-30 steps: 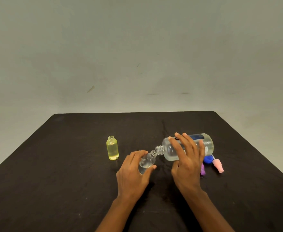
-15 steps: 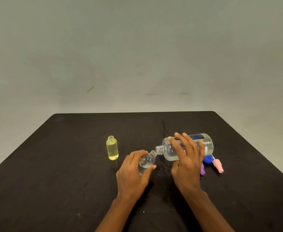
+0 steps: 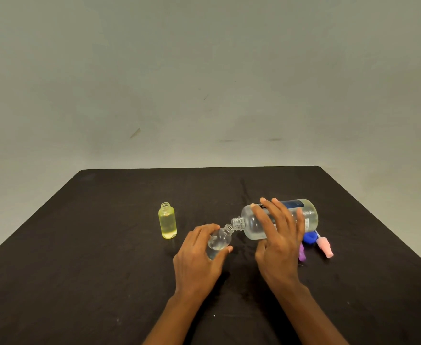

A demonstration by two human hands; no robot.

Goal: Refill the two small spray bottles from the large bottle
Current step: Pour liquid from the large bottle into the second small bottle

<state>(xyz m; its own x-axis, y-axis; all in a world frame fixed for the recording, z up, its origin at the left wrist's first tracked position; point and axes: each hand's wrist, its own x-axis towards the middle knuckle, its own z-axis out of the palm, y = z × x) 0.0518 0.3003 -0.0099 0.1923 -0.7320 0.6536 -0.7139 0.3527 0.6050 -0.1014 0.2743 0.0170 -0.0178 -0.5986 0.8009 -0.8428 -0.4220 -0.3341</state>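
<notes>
Near the table's [image 3: 80, 270] centre, the left hand [image 3: 197, 260] is wrapped around a small clear spray bottle [image 3: 219, 242], tilted, a little clear liquid inside. The right hand [image 3: 279, 245] clasps the large clear bottle [image 3: 254, 225] tipped sideways, neck to neck. At nine o'clock stands an uncapped yellow bottle [image 3: 167, 221], nearly full. At three o'clock lie a blue cap [image 3: 310, 237] and pink sprayer [image 3: 325, 248].

Black table [image 3: 92, 282], cloth-like top. Yellow bottle [image 3: 167, 224] upright, capless, left of left hand [image 3: 199, 260]. Blue cap [image 3: 310, 237], pink sprayer [image 3: 324, 248], purple piece [image 3: 302, 253] lying just right of right hand [image 3: 279, 245].
</notes>
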